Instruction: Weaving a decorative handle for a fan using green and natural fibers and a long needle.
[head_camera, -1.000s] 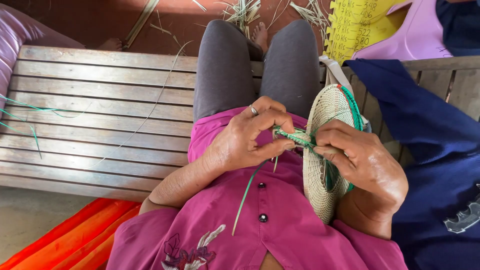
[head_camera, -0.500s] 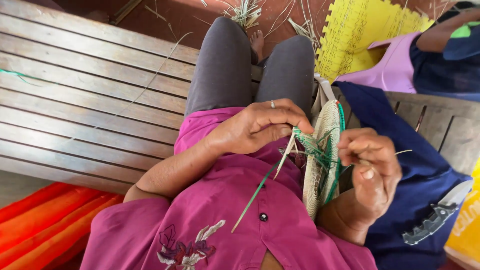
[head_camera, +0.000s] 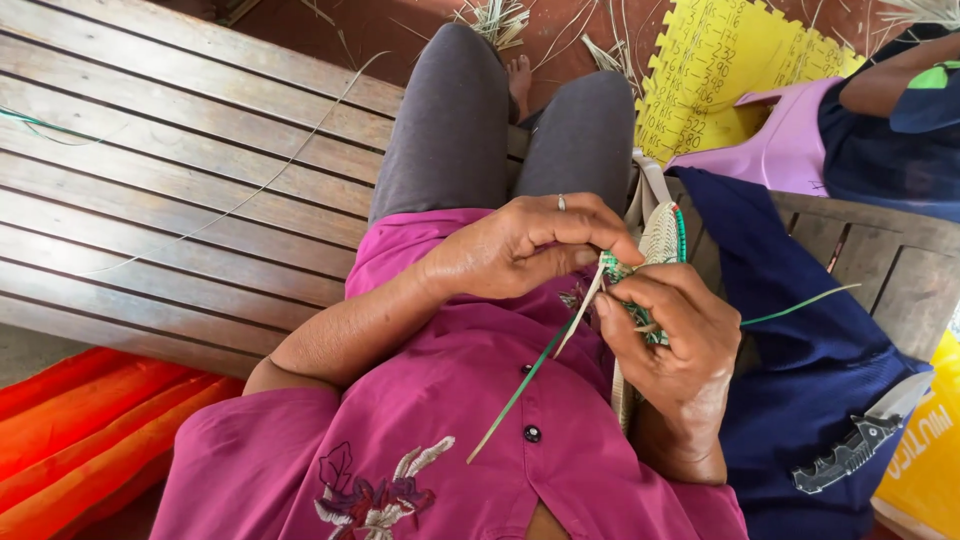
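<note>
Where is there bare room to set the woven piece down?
The wooden bench left of the legs is mostly bare slats, with only thin loose strands. The right is crowded: blue cloth, yellow mat. Both hands fill the lap at the woven disc.

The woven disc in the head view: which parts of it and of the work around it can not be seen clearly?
- Woven disc: seen nearly edge-on, its face mostly hidden behind the right hand.
- Stitch point: covered by the left hand fingertips and the right hand.
- Green strand: where it enters the weave is hidden by the fingers.
- Another person beside: cut off by the frame edge.
</note>
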